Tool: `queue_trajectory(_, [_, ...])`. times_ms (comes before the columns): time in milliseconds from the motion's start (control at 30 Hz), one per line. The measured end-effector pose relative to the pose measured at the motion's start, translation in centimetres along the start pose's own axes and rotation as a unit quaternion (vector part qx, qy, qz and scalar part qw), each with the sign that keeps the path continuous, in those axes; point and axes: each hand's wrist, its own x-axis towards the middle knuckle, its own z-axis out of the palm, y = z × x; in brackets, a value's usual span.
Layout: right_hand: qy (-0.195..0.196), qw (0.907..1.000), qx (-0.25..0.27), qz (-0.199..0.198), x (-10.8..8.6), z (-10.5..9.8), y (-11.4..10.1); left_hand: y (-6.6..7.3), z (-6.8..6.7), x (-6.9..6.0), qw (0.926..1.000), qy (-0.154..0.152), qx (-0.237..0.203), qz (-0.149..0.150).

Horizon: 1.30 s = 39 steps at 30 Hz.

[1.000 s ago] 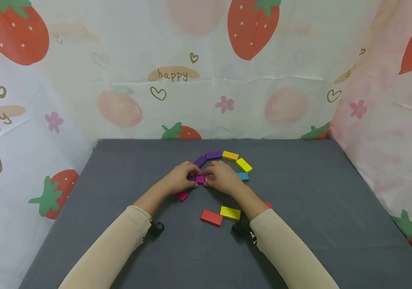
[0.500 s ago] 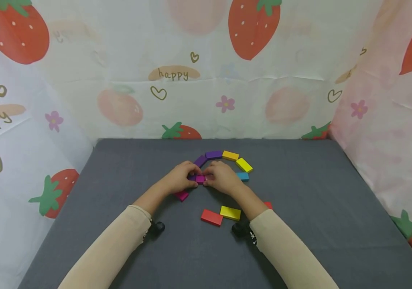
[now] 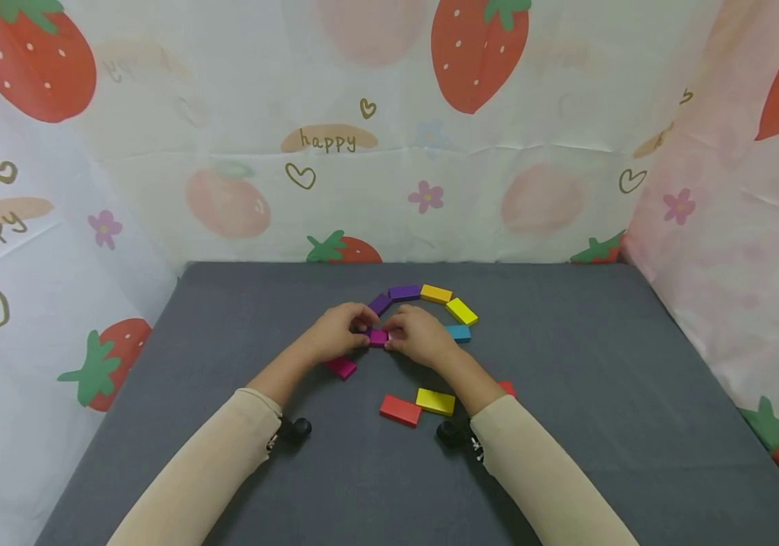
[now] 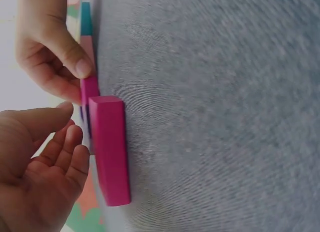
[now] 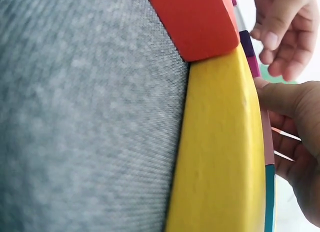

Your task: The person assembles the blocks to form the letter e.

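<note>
A row of small blocks runs between the hands: a magenta block (image 3: 378, 338), a pink block (image 5: 268, 137) and a blue block (image 3: 459, 334). With thumb and fingers, the right hand (image 3: 423, 334) pinches the pink block close to its joint with the magenta one. The left hand (image 3: 339, 332) is at the row's left end, its fingers loosely bent and holding nothing; in the left wrist view a gap shows between thumb and fingers. A dark purple block (image 5: 246, 43) adjoins the magenta one, partly hidden by the left hand in the head view.
Behind the hands curve two purple blocks (image 3: 404, 293) and two yellow blocks (image 3: 461, 312). Another magenta block (image 3: 341, 368) lies below the left hand. Nearer the person are a red block (image 3: 400, 410), a yellow block (image 3: 435, 402) and a red block (image 3: 507, 387) partly behind the right forearm.
The left hand has shifted slightly left, away from the magenta block, and its fingers have come off the row. The right hand has stayed in place.
</note>
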Motion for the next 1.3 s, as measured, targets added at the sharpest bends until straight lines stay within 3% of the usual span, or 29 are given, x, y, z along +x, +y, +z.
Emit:
queue_trajectory(267, [0.008, 1.0, 0.002, -0.004, -0.1, 0.2, 0.0, 0.4, -1.3, -1.5, 0.9994, 0.033, 0.002, -0.011])
queue_trajectory(633, [0.006, 1.0, -0.003, -0.007, -0.1, 0.3, -0.1, -0.7, -2.7, -5.5, 0.9974, 0.027, 0.044, -0.051])
queue_trajectory(900, [-0.001, 1.0, 0.007, 0.0, -0.2, 0.1, 0.1, -0.4, -1.9, -7.2, 0.9933, 0.061, 0.047, -0.086])
queue_trajectory(1300, [-0.008, 0.9999, 0.013, 0.006, -0.1, 0.1, 0.1, 0.4, 0.5, -8.1, 0.9856, 0.098, 0.043, -0.131])
